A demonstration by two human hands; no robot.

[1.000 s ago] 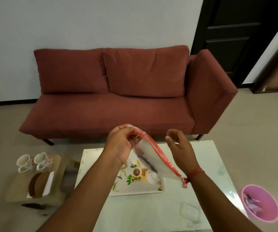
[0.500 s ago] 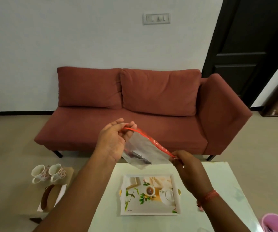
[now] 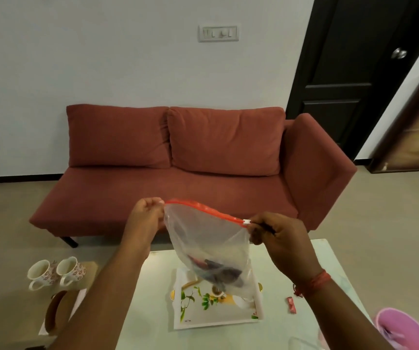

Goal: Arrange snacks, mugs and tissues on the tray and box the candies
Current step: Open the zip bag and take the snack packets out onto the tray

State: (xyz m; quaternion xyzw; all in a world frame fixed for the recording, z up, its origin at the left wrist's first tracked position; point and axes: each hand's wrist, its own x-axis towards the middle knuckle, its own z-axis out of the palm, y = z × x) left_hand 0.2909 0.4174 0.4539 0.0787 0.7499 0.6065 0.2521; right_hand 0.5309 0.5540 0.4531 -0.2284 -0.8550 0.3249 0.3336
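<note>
A clear zip bag (image 3: 203, 238) with a red zip strip hangs above the white flowered tray (image 3: 198, 314) on the pale table (image 3: 147, 309). My left hand (image 3: 147, 215) pinches the bag's left top corner. At the right end of the strip, my right hand (image 3: 276, 236) pinches the white slider. Dark and reddish wrapped snacks (image 3: 216, 271) lie bunched in the bag's bottom. Two flowered mugs (image 3: 54, 272) stand on a low stool at the left, beside a tissue box (image 3: 61, 306) with a brown oval opening. A small red candy (image 3: 291, 304) lies on the table right of the tray.
A red sofa (image 3: 178, 157) stands behind the table against the wall. A pink bin (image 3: 405, 329) sits at the lower right. A clear container (image 3: 304, 343) shows faintly at the table's near edge. A dark door (image 3: 349, 72) is at the right.
My right hand took hold of the zip slider end, and both hands lifted the bag and stretched it wider. The view tilted upward.
</note>
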